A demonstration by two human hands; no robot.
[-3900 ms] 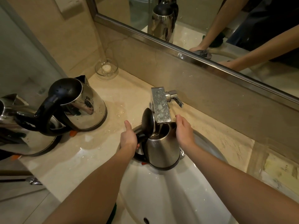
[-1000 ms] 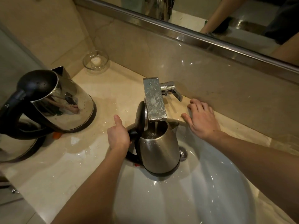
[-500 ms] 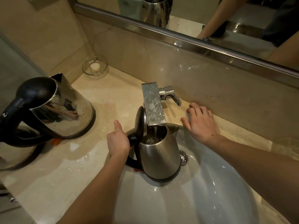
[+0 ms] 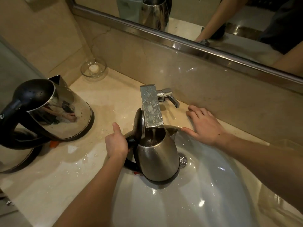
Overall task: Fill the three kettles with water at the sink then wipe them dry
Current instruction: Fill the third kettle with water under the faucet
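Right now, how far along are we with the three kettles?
Looks done: counter kettle, shut and wet; edge kettle unclear. In hand: left hand holds sink kettle, lid open, under the running tap; right hand rests on counter. Left: wiping all.

You have the first kettle (image 4: 157, 159) in the sink (image 4: 221, 202), its mouth directly under the faucet (image 4: 151, 108). Your left hand (image 4: 116, 143) grips its handle on the left. Your right hand (image 4: 205, 125) rests flat on the tabletop (image 4: 54, 182) at the sink's back rim, right of the faucet. The second kettle (image 4: 60, 110) stands on the tabletop left of the sink. The third kettle (image 4: 14, 154) stands just beside it, farther left and nearer you. A glass dish (image 4: 93, 69) sits in the back-left corner. The mirror (image 4: 196, 22) hangs on the wall behind.
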